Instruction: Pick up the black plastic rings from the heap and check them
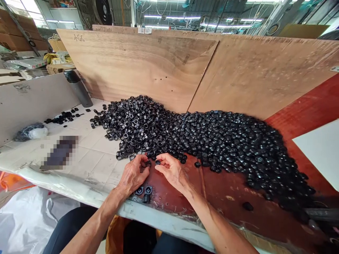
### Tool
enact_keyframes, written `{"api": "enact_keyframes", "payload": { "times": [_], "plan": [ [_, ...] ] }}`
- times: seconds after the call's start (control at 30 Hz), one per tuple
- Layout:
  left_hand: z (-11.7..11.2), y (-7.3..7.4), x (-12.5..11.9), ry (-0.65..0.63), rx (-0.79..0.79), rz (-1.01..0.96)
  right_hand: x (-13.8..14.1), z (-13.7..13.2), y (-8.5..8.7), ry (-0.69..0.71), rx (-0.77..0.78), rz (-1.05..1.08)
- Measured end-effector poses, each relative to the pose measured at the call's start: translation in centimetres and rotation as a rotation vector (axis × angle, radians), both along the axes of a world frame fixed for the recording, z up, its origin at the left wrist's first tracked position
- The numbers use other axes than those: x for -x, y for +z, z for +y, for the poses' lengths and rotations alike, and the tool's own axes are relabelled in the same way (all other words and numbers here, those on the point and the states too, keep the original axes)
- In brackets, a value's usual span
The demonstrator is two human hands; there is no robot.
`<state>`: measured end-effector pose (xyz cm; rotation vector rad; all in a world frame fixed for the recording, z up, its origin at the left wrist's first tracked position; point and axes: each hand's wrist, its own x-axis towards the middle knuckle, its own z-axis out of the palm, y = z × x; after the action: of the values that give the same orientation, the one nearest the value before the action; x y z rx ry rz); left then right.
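A big heap of small black plastic rings and caps (201, 137) lies across the table against plywood boards. My left hand (134, 174) sits at the near edge of the heap, fingers curled, pinching a small black part (148, 163). My right hand (172, 171) is just to its right, fingers pinched on another small black part (158, 162). The two parts are close together between my fingertips. Up to three black parts (144, 192) lie on the table below my left wrist.
Plywood boards (148, 67) stand behind the heap. A dark grey bottle (78, 88) stands at the back left, with scattered black parts (63, 117) and a plastic bag (31, 131) nearby. A white sheet (320, 151) lies at the right. Table edge (159, 218) runs near my lap.
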<state>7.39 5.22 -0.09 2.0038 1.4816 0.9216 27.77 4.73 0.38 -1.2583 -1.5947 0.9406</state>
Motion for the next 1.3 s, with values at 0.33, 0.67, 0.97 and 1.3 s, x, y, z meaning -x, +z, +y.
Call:
{"api": "enact_keyframes", "payload": {
  "times": [0.33, 0.67, 0.97, 1.3],
  "plan": [
    [-0.4, 0.6, -0.5, -0.118, 0.115, -0.247, 0.0, -0.4, 0.7, 0.063, -0.094, -0.040],
    [-0.4, 0.5, -0.8, -0.135, 0.222, -0.539, 0.3, -0.4, 0.9, 0.006, -0.009, 0.032],
    [-0.7, 2.0, -0.6, -0.132, 0.313, -0.566, 0.1, -1.0, 1.6, 0.068, -0.169, 0.047],
    [-0.8, 1.7, -0.5, -0.149, 0.273, -0.585, 0.5, -1.5, 1.6, 0.008, -0.089, 0.040]
  ]
}}
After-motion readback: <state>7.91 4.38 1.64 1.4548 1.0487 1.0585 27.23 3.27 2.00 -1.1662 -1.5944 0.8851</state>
